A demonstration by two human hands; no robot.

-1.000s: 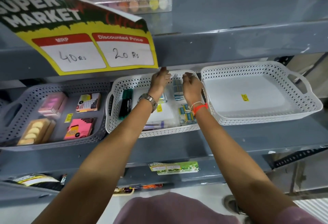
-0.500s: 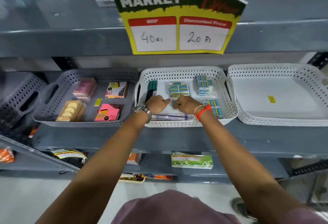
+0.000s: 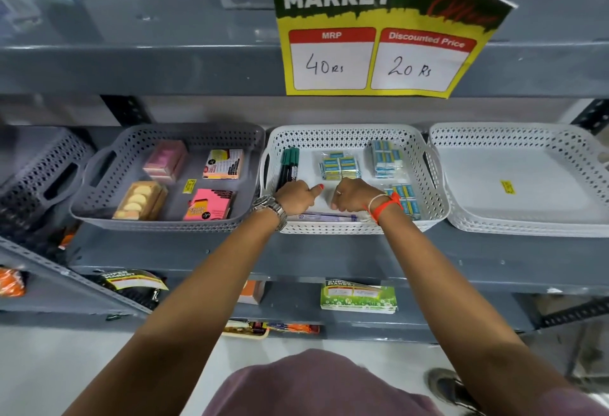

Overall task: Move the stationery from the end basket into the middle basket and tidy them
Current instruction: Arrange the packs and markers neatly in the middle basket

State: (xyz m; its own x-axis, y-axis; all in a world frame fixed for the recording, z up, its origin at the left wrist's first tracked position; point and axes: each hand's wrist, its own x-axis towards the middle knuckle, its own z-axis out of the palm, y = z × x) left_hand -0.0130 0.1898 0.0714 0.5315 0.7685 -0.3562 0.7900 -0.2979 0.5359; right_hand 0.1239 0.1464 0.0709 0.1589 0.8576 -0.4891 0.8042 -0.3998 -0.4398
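The white middle basket (image 3: 342, 132) holds green markers (image 3: 290, 165) at its left and three packs of blue erasers (image 3: 339, 168) toward the back and right. A clear pen pack (image 3: 326, 217) lies along its front wall. My left hand (image 3: 296, 198) and my right hand (image 3: 354, 196) sit side by side over that pack, fingers curled down onto it, left thumb pointing right. The white end basket (image 3: 514, 130) on the right holds only a yellow sticker (image 3: 507, 186).
A grey basket (image 3: 171, 133) to the left holds sticky notes and note pads. A yellow price sign (image 3: 379, 30) hangs from the shelf above the middle basket. Lower shelves carry more goods and labels. A dark basket (image 3: 39, 168) stands at far left.
Both hands have drawn back from the rear of the middle basket to its front edge, onto the pen pack. In the last half second they have barely moved.
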